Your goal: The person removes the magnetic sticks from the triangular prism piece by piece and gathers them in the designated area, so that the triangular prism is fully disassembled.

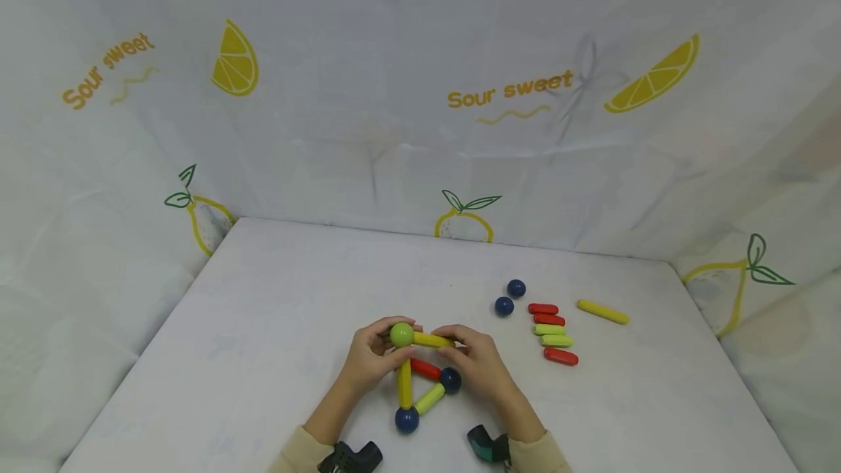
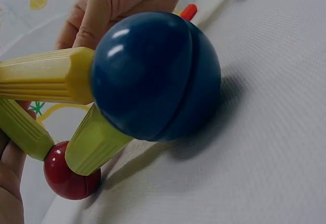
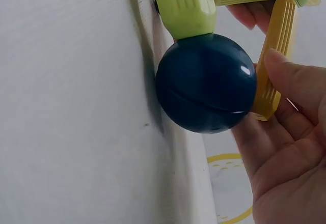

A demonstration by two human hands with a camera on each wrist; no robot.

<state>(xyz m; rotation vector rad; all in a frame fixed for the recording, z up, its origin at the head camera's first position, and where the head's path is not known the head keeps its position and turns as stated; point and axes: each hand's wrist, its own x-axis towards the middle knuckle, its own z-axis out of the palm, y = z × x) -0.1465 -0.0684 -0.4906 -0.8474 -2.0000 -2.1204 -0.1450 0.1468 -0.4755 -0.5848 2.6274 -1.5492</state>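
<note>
A frame of magnetic rods and balls stands on the table between both hands. My left hand (image 1: 369,356) grips the green ball (image 1: 402,334) at its top. From this ball a yellow rod (image 1: 405,385) runs to the near blue ball (image 1: 406,420). A light green rod (image 1: 430,399) links that one to another blue ball (image 1: 450,380), which a red rod (image 1: 425,368) also meets. My right hand (image 1: 482,362) pinches a second yellow rod (image 1: 431,340), whose far end meets the green ball. In the left wrist view a red ball (image 2: 71,170) shows low in the frame.
To the right lie two loose blue balls (image 1: 516,288), several short red rods (image 1: 561,357) and light green rods (image 1: 556,341), and a yellow rod (image 1: 603,312). A printed white cloth (image 1: 368,130) rises behind the table (image 1: 263,298).
</note>
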